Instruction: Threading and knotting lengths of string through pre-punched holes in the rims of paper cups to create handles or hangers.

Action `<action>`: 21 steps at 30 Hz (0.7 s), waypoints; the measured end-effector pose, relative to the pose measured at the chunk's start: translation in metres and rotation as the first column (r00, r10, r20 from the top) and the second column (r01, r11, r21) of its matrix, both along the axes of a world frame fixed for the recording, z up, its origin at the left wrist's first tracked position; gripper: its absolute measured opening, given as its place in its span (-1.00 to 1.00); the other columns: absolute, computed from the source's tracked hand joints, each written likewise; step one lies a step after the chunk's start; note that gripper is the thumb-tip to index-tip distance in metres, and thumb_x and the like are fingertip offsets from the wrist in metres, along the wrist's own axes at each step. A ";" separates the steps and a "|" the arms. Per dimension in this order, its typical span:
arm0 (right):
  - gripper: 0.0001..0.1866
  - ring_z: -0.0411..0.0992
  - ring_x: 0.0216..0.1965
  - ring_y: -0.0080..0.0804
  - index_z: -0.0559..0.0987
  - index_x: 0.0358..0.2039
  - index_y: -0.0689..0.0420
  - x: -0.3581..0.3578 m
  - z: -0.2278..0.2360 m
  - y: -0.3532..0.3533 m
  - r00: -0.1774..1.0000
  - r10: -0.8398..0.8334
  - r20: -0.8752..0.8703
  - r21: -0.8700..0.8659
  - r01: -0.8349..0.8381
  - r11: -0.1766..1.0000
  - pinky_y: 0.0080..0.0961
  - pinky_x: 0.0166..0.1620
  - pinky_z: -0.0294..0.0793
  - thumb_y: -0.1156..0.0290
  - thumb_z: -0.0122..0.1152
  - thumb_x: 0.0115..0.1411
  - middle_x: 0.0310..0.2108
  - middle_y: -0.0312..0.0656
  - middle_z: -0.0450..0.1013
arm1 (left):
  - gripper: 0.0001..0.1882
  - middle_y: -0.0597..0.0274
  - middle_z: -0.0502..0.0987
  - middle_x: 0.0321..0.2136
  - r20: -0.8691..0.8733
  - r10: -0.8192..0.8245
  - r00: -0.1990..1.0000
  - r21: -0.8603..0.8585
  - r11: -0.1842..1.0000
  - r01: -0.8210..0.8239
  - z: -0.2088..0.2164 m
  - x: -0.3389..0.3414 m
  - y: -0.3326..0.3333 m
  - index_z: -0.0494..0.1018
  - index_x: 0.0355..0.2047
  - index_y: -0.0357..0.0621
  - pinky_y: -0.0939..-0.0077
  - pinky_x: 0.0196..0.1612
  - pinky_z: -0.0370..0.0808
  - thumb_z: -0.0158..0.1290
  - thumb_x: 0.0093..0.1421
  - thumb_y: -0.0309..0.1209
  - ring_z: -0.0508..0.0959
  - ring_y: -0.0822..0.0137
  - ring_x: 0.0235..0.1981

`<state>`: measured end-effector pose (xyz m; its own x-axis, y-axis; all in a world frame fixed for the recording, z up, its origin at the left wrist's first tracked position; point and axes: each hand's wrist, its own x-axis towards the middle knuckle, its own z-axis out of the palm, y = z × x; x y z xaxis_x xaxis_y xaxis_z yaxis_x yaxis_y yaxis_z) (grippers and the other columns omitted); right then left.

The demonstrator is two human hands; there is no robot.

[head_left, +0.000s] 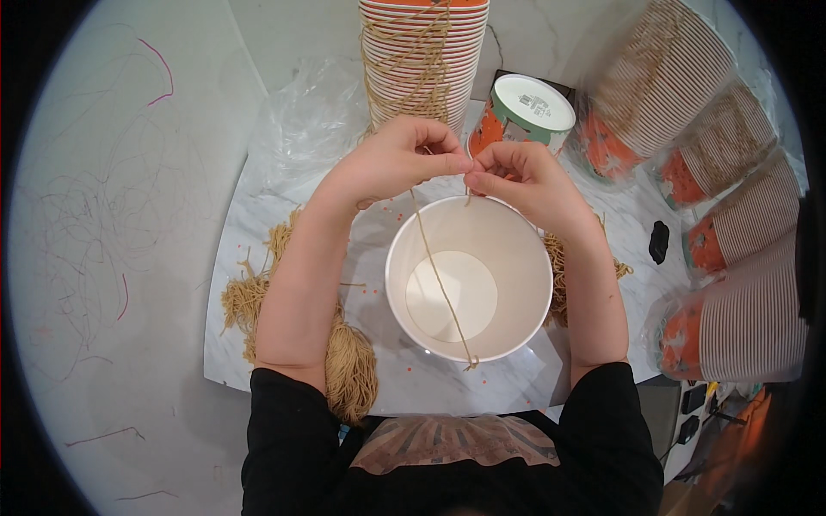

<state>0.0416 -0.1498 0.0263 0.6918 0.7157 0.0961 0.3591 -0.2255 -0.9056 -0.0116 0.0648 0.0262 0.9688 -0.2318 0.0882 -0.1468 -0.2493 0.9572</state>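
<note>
A white paper bucket (pixel 532 284) stands upright on the table before me, its mouth facing up. A tan cord (pixel 437 268) is fixed at a small knot on the bucket's near rim. From there it runs over the mouth toward my hands. My left hand (pixel 411 159) is closed in a pinch on the cord just above the far rim. Fingertips touching it, my right hand (pixel 523 176) also pinches the cord's end. A short bit of cord hangs at the far rim between them. The exact hold is hidden by the fingers.
Bundles of tan cord (pixel 351 370) lie by my left arm; another (pixel 557 271) lies under my right. Behind stand a tall bucket stack (pixel 422 64) draped with cord, an upturned bucket (pixel 533 105) and clear plastic (pixel 314 120). Wrapped bucket stacks (pixel 748 310) line the right.
</note>
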 end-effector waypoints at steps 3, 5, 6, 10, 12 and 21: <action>-0.81 0.39 -0.48 -0.72 0.63 -0.38 0.25 0.001 -0.002 0.000 1.000 -0.014 -0.001 0.003 0.014 1.000 -0.69 -0.41 0.37 0.35 0.33 0.19 -0.51 -0.38 0.52 | -0.86 0.48 0.51 -0.50 -0.052 0.035 0.998 -0.017 0.999 -0.036 0.000 0.001 -0.003 0.59 -0.35 -0.14 0.67 -0.45 0.26 0.20 0.20 -0.34 0.33 0.65 -0.50; -0.81 0.39 -0.49 -0.72 0.63 -0.37 0.25 0.002 -0.002 0.000 1.000 -0.005 0.023 -0.019 0.006 1.000 -0.69 -0.43 0.35 0.36 0.32 0.20 -0.52 -0.38 0.51 | -0.87 0.47 0.52 -0.51 -0.099 0.061 0.993 -0.017 0.998 -0.063 0.002 0.001 -0.004 0.59 -0.39 -0.13 0.67 -0.46 0.25 0.20 0.17 -0.35 0.32 0.65 -0.53; -0.81 0.39 -0.49 -0.72 0.63 -0.37 0.25 0.001 -0.001 0.000 1.000 -0.006 0.022 -0.019 0.006 1.000 -0.69 -0.43 0.35 0.36 0.32 0.20 -0.52 -0.38 0.51 | -0.88 0.46 0.52 -0.53 -0.146 0.087 0.985 -0.015 0.996 -0.090 0.002 0.001 -0.005 0.59 -0.43 -0.12 0.67 -0.48 0.24 0.20 0.13 -0.35 0.30 0.64 -0.55; -0.87 0.43 -0.41 -0.77 0.60 -0.34 0.25 0.002 0.002 -0.001 0.999 0.029 0.034 -0.089 -0.026 0.996 -0.75 -0.34 0.42 0.43 0.26 0.26 -0.44 -0.39 0.53 | -0.89 0.42 0.54 -0.54 -0.180 0.106 0.978 -0.062 0.991 -0.119 0.000 0.003 -0.003 0.58 -0.49 -0.11 0.67 -0.49 0.23 0.17 0.10 -0.36 0.30 0.63 -0.56; -0.87 0.42 -0.42 -0.78 0.60 -0.34 0.26 0.003 -0.002 -0.001 0.998 0.031 0.046 -0.093 -0.026 0.995 -0.75 -0.34 0.42 0.43 0.26 0.26 -0.44 -0.39 0.53 | -0.88 0.39 0.56 -0.52 -0.174 0.109 0.979 -0.025 0.993 -0.115 0.000 0.004 -0.002 0.58 -0.50 -0.10 0.67 -0.49 0.23 0.17 0.10 -0.35 0.30 0.63 -0.57; -0.85 0.32 -0.52 -0.75 0.61 -0.38 0.26 -0.001 -0.005 0.002 0.997 -0.011 0.071 0.009 0.011 1.000 -0.69 -0.46 0.31 0.42 0.29 0.21 -0.56 -0.40 0.47 | -0.88 0.45 0.50 -0.55 -0.043 0.177 0.983 -0.034 0.983 -0.179 -0.010 0.008 -0.010 0.53 -0.50 -0.08 0.67 -0.51 0.20 0.15 0.13 -0.35 0.26 0.65 -0.58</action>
